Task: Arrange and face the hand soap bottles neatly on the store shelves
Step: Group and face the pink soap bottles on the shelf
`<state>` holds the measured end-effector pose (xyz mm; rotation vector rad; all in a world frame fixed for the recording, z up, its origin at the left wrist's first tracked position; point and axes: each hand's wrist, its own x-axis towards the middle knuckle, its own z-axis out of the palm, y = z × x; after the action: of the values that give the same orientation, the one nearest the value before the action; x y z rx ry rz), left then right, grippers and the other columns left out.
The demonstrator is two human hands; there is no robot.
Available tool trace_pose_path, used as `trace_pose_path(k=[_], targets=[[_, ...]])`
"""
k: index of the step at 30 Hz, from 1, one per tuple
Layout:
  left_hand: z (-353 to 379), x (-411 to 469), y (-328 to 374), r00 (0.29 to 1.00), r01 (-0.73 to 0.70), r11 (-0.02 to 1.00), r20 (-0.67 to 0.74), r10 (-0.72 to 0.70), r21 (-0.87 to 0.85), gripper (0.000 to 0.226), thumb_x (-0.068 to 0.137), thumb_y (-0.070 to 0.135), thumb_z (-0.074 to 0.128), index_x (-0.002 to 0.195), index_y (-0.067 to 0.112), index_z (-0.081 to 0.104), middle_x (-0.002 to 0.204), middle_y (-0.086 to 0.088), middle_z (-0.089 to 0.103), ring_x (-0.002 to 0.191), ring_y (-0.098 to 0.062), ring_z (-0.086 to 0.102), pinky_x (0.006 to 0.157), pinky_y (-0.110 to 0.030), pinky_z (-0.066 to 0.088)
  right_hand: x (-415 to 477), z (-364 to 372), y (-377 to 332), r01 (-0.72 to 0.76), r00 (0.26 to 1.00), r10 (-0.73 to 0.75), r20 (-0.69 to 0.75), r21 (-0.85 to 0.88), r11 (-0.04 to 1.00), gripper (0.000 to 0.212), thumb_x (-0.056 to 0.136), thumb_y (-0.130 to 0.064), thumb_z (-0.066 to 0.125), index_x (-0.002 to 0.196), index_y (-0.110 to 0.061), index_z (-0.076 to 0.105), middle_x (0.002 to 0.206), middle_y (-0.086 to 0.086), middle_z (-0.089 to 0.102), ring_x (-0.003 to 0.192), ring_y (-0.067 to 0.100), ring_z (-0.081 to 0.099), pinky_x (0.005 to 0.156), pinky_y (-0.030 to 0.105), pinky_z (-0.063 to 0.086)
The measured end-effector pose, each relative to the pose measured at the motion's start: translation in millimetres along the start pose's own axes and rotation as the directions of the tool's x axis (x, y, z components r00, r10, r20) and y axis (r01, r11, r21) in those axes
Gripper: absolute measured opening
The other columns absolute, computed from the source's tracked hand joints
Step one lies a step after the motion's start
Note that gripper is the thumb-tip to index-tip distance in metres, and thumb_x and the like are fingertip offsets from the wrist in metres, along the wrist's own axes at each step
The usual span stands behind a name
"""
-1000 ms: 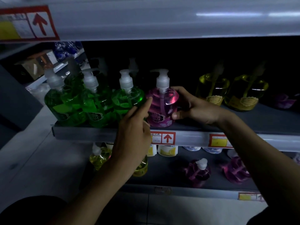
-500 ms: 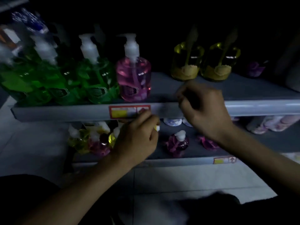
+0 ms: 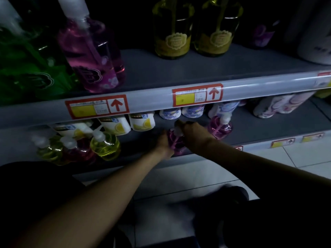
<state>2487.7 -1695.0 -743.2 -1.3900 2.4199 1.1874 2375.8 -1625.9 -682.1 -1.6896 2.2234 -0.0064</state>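
Both hands meet on a purple bottle at the front edge of the lower shelf. The left hand has its grip wrapped round the bottle's left side, and the right hand has its grip closed over the white pump top. A second purple bottle stands just to the right, apart from the hands. Further left on the same shelf are a yellow bottle and a red bottle side by side. Behind them stand white bottles with lemon pictures and white bottles with blue patterns, whose writing is too small to read. On the upper shelf a pink bottle with flower marks stands next to green bottles, and two gold bottles carry crest-shaped labels, lettering unreadable. The shelf rail holds two price tags, each red-bordered with a yellow block and a red arrow pointing up. The print on them is blurred.
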Motion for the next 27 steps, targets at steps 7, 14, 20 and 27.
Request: trace_pose_path(k=[7, 14, 20, 27], targets=[[-8.3, -14.3, 18.3, 0.992, -0.076, 0.973, 0.084, 0.096, -0.218, 0.079, 0.066, -0.010, 0.071, 0.134, 0.011, 0.038, 0.132, -0.010, 0.051, 0.125, -0.028, 0.048, 0.094, -0.035, 0.046, -20.9, -5.7, 1.0, 0.052, 0.986, -0.067, -0.152, -0.102, 0.993, 0.033, 0.096, -0.022, 0.050, 0.126, -0.012, 0.041, 0.110, 0.021, 0.065, 0.100, 0.042, 0.064, 0.074, 0.044, 0.050], [-33.7, -54.6, 9.8, 0.897, -0.086, 0.930, 0.379, 0.228, -0.356, 0.067, 0.058, 0.008, 0.085, 0.112, 0.030, 0.054, 0.119, 0.000, 0.065, 0.115, -0.024, 0.059, 0.095, -0.049, 0.050, -76.4, -44.2, -10.9, 0.198, 0.922, -0.146, -0.359, 0.113, 0.974, 0.024, 0.086, -0.034, 0.063, 0.089, -0.017, 0.046, 0.079, 0.014, 0.064, 0.077, 0.040, 0.062, 0.057, 0.032, 0.036], [-76.0, -118.9, 31.5, 0.710, 0.135, 0.731, 0.580, 0.399, -0.668, 0.051, 0.074, -0.005, 0.067, 0.119, 0.016, 0.056, 0.107, -0.003, 0.068, 0.095, -0.017, 0.065, 0.075, -0.026, 0.056, -106.0, -106.8, -30.5, 0.193, 0.864, 0.104, -0.493, 0.514, 0.835, 0.036, 0.082, -0.043, 0.071, 0.068, -0.012, 0.059, 0.053, -0.002, 0.057, 0.047, 0.007, 0.051, 0.050, 0.019, 0.037], [-122.9, -175.2, 58.5, 0.879, -0.098, 0.443, 0.130, 0.458, -0.891, 0.030, 0.067, 0.003, 0.069, 0.091, 0.021, 0.074, 0.088, 0.002, 0.072, 0.075, -0.008, 0.068, 0.054, -0.017, 0.052, -113.1, -167.4, -44.2, 0.383, 0.891, 0.056, -0.451, 0.811, 0.442, 0.019, 0.086, -0.021, 0.070, 0.105, -0.017, 0.066, 0.082, 0.001, 0.059, 0.069, 0.011, 0.057, 0.060, 0.020, 0.043]])
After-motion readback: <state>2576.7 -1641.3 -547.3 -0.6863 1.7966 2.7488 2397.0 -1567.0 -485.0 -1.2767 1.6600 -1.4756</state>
